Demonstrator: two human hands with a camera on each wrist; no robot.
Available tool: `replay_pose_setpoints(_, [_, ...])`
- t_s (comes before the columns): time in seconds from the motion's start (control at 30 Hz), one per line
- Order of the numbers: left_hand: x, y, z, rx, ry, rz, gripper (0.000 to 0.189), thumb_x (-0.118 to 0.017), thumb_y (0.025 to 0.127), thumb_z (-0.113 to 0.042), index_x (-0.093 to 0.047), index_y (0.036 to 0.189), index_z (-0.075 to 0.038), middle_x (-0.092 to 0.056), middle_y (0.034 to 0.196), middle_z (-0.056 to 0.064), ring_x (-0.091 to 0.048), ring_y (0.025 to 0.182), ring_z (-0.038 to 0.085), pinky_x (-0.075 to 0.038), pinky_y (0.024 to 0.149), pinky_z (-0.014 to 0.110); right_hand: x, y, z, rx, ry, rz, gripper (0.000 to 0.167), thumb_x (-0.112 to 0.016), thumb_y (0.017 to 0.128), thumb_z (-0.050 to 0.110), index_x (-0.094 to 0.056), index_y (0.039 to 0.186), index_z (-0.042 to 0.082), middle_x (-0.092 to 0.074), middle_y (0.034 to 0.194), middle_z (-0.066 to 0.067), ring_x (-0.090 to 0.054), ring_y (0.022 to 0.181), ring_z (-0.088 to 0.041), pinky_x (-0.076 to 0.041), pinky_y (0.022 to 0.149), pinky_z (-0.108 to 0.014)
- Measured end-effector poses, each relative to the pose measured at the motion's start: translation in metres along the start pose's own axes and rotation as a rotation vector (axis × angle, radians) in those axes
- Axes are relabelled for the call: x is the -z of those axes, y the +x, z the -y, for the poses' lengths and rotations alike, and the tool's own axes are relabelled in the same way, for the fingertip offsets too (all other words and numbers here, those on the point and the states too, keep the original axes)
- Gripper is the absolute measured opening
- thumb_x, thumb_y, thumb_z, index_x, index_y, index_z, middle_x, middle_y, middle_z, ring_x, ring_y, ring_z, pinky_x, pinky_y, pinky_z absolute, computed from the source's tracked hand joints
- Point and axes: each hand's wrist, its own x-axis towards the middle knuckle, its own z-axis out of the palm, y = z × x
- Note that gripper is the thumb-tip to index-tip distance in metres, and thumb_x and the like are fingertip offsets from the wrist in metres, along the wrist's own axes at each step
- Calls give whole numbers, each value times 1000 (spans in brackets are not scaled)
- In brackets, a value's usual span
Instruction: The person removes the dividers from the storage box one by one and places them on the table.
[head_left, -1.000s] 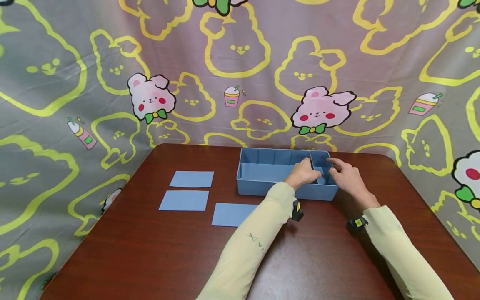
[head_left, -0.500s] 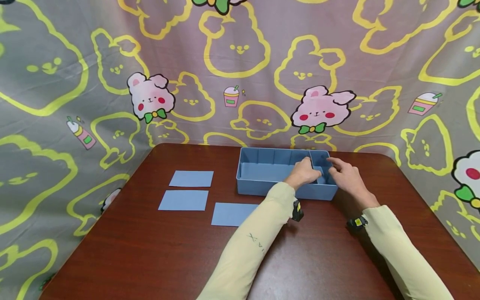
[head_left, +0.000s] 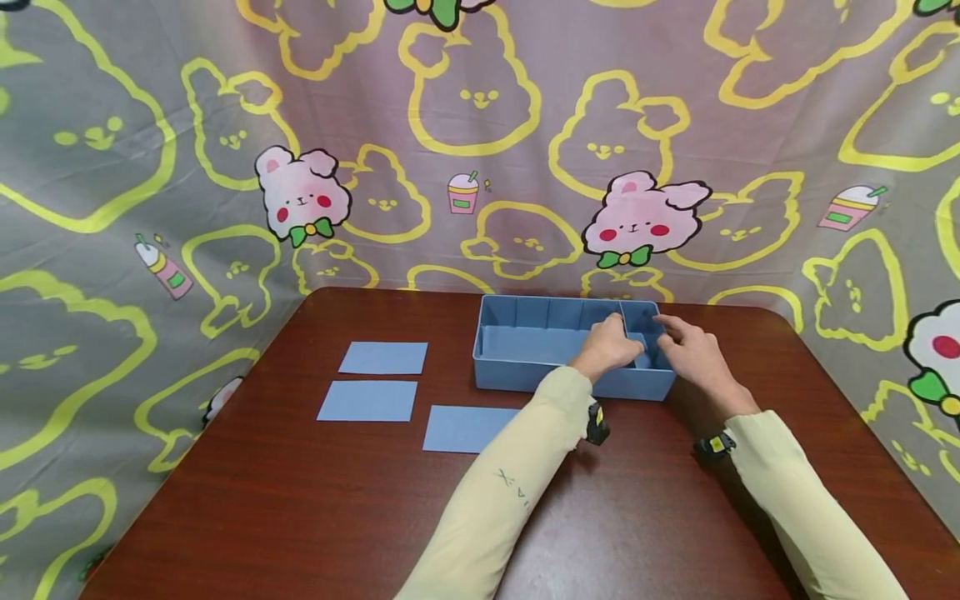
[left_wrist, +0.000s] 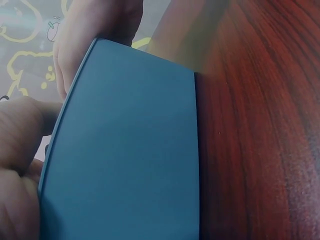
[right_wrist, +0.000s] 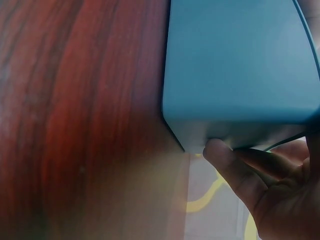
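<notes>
A long blue box (head_left: 525, 377) stands toward the back of the table, with a cross divider (head_left: 624, 321) near its right end. My left hand (head_left: 606, 346) reaches over the front wall and pinches the divider, thumb on its right side. At the right end, my right hand (head_left: 693, 352) grips the end wall. Its thumb (right_wrist: 220, 152) presses the outer face in the right wrist view, while the other fingers go up toward the rim, partly hidden. In the left wrist view, the box's front wall (left_wrist: 125, 140) covers most of the left hand's fingertips.
Three blue rectangular panels lie flat left of the box: a far one (head_left: 384, 357), a middle one (head_left: 367, 401) and a nearer one (head_left: 465, 429) partly behind the left sleeve. A patterned curtain (head_left: 480, 208) hangs behind the brown table (head_left: 300, 517).
</notes>
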Motion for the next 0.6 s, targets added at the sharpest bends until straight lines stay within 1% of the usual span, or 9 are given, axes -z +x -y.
replay_pose_setpoints(0.13, [-1, 0, -1, -4, 16, -4, 61, -67, 91, -27, -43, 146, -14, -63, 105, 4, -59, 67, 15, -46, 63, 29, 0, -1, -1, -5, -2, 1, 47, -40, 99, 19, -48, 143, 7, -53, 135, -33, -42, 52, -22, -34, 54, -32])
replay_pose_setpoints(0.2, [-1, 1, -3, -2, 22, -10, 61, -67, 91, -27, -43, 145, -14, -63, 107, 3, -58, 67, 15, -46, 63, 28, 1, -1, -1, -2, 2, 1, 47, -40, 99, 19, -48, 143, 7, -53, 135, -33, -41, 50, -22, -34, 53, -32])
replay_pose_setpoints(0.3, [-1, 1, -4, 3, 35, -11, 62, -67, 91, -27, -42, 147, -14, -63, 103, 3, -57, 63, 14, -46, 60, 28, 0, -2, 0, 9, 1, -3, 47, -39, 99, 19, -47, 144, 7, -53, 134, -34, -39, 48, -21, -34, 52, -32])
replay_pose_setpoints(0.37, [-1, 3, -4, 0, 42, -13, 62, -67, 91, -27, -42, 147, -14, -63, 96, 2, -56, 58, 14, -45, 57, 27, 0, -2, 1, 16, -1, -8, 46, -39, 99, 18, -47, 144, 7, -54, 134, -34, -38, 47, -20, -34, 53, -33])
replay_pose_setpoints(0.43, [-2, 4, -4, -6, 50, -16, 61, -66, 91, -26, -43, 146, -13, -60, 84, 2, -53, 52, 13, -43, 53, 27, -1, -2, 1, 17, -2, -15, 46, -40, 99, 18, -48, 144, 8, -55, 133, -33, -36, 45, -19, -34, 51, -33])
replay_pose_setpoints(0.5, [-2, 6, -4, -8, 62, -19, 60, -66, 91, -26, -43, 146, -13, -58, 76, 1, -50, 48, 13, -42, 50, 27, -2, -1, 1, 13, -2, -24, 47, -40, 99, 17, -48, 144, 9, -58, 130, -31, -36, 43, -19, -33, 50, -33])
replay_pose_setpoints(0.57, [-3, 7, -5, 2, 68, -16, 62, -66, 91, -26, -42, 147, -13, -57, 73, 1, -48, 46, 13, -41, 48, 27, -3, -1, 1, 13, -3, -35, 47, -40, 98, 17, -48, 144, 9, -62, 123, -28, -36, 43, -19, -34, 48, -32])
replay_pose_setpoints(0.6, [-2, 7, -6, 7, 72, -13, 62, -66, 92, -26, -42, 147, -13, -57, 72, 1, -47, 45, 13, -41, 47, 28, -3, 0, 1, 11, -5, -39, 47, -40, 98, 18, -49, 144, 9, -64, 115, -25, -36, 43, -18, -33, 48, -32])
